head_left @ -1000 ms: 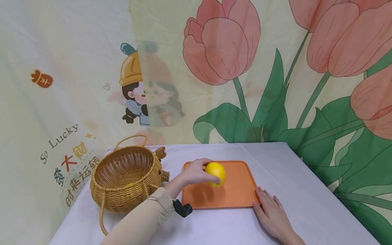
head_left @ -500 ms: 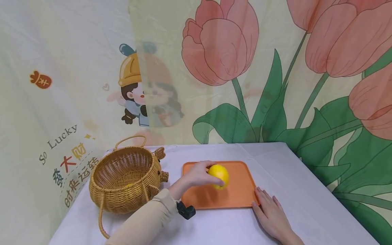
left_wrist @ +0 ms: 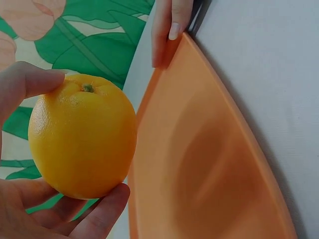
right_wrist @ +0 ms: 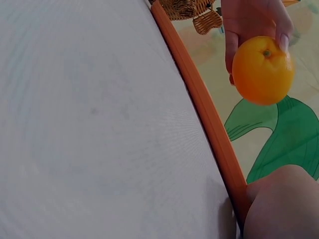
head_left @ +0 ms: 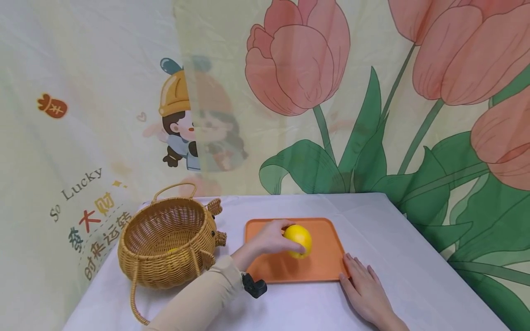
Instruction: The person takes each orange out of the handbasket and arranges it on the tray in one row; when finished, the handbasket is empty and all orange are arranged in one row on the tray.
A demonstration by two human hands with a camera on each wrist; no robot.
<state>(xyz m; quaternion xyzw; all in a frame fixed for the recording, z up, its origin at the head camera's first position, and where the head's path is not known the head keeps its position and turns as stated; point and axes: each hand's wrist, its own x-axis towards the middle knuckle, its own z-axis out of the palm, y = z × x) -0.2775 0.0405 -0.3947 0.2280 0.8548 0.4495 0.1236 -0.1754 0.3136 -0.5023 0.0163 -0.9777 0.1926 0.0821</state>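
My left hand [head_left: 274,236] holds an orange [head_left: 299,241] in the air over the orange-coloured tray [head_left: 269,279]. Thumb and fingers curl around the fruit from opposite sides, and its green stem spot shows in the left wrist view on the orange [left_wrist: 82,137]. A shadow of hand and fruit falls on the tray's floor. At the tray's right front corner rests my right hand [head_left: 367,290], fingers fairly straight against the rim. From the right wrist, part of that hand [right_wrist: 284,204] shows beside the tray's edge [right_wrist: 199,99].
A wicker basket [head_left: 165,271] with an animal snout stands left of the tray, its handle hanging at the front. Something yellow [head_left: 173,250] lies inside it. A white cloth [head_left: 306,308] covers the table, and a tulip-printed curtain [head_left: 223,184] hangs behind.
My left hand has moved slightly right and toward me with the orange, staying over the tray. The right hand has kept its place at the tray's corner.
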